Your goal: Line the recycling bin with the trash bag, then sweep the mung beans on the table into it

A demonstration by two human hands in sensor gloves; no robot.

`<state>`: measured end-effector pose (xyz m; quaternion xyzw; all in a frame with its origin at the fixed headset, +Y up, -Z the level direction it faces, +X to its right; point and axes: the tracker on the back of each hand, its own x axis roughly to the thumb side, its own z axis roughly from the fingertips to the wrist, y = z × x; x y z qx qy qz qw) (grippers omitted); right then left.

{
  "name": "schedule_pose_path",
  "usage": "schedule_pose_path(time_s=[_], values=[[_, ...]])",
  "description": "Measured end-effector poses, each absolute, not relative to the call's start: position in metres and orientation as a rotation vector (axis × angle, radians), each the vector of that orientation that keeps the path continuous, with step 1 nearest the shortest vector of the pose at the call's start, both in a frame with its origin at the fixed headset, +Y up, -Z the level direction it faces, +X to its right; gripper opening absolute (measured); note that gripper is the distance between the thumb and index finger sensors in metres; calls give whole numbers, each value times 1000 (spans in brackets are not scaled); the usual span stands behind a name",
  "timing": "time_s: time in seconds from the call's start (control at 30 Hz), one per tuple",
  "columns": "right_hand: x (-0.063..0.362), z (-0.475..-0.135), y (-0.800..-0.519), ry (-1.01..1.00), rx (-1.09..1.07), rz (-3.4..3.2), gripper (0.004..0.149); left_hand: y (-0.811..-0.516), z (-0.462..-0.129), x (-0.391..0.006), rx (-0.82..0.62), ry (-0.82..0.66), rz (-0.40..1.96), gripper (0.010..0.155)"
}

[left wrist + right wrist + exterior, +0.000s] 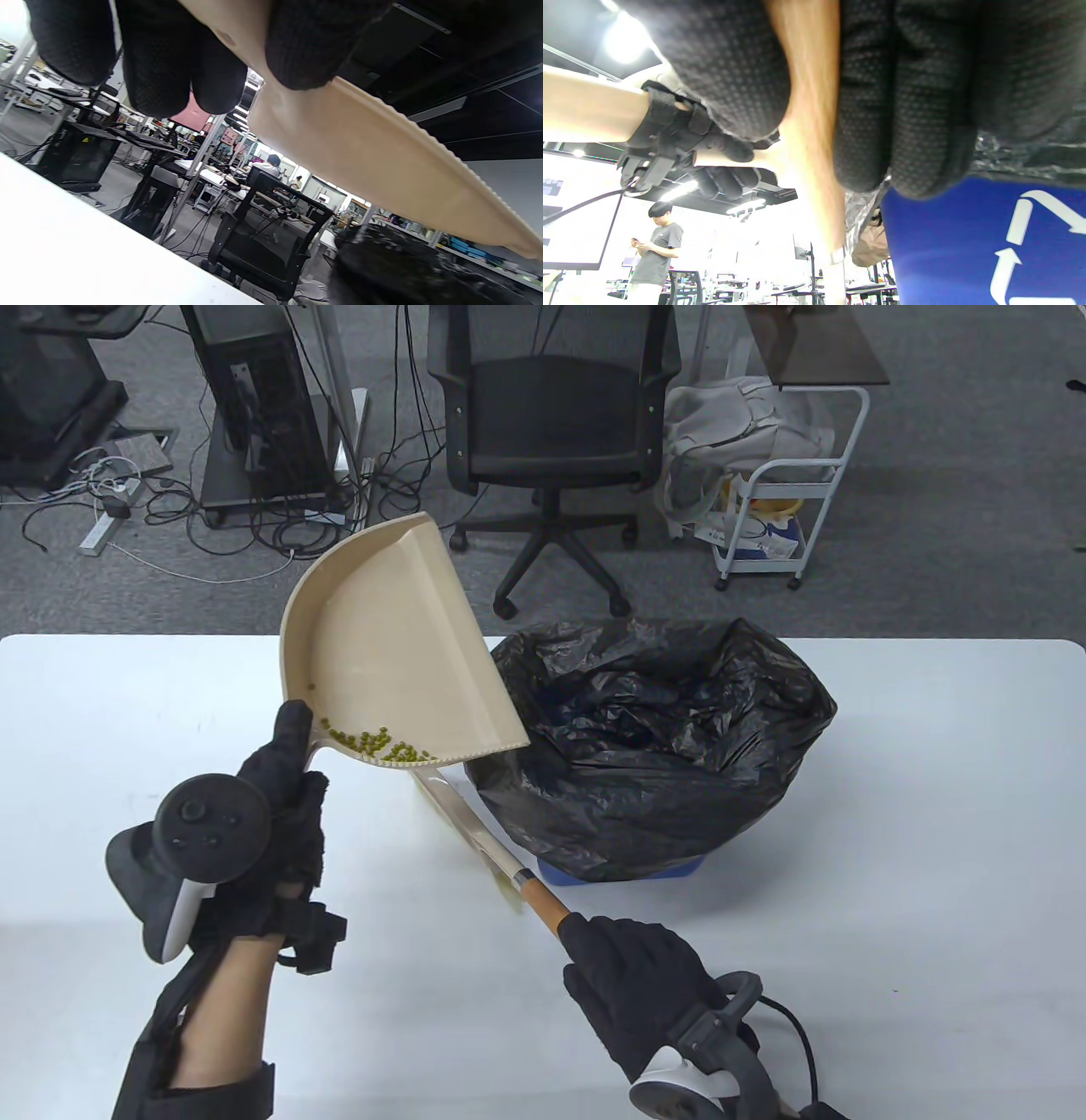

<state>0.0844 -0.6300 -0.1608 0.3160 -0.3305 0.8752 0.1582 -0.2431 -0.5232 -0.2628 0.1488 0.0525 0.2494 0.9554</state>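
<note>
My left hand [288,789] grips the handle of a beige dustpan [394,645] and holds it raised and tilted just left of the bin. Several green mung beans [377,744] lie along its low edge near the handle. A black trash bag [670,729] lines the blue recycling bin [628,872], whose mouth stands open. My right hand [624,967] grips the orange end of a brush handle [501,857], which runs diagonally under the dustpan; the brush head is hidden. The right wrist view has my fingers [903,106] curled round that handle [810,127] beside the bin's blue wall [967,241]. The left wrist view looks up at the dustpan [382,156].
The white table [891,857] carries the bin at its middle back. Behind it on the floor stand a black office chair [551,424], a white cart [780,517] and equipment stands with cables. A person [655,250] stands far off in the right wrist view.
</note>
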Motion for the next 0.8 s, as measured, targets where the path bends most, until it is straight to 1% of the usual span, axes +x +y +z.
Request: schedule_pose_path(time_s=[0.17,0.3,0.53,0.63,0.8], values=[[85,-160,-631,-943,902,2502,50,-516,-277,-208,327,84,449,63],[85,-158,-631,-942,906,2500,50,-514,-290,-186,349,108,361,63],[85,-157,-632,-940,916,2499,51,-511,-304,-166,400,122,242,64],[86,-157,-632,-937,920,2498,51,-508,-306,-158,431,120,137,64],[86,-156,-632,-935,921,2497,50,-503,-305,-149,468,121,64,64]])
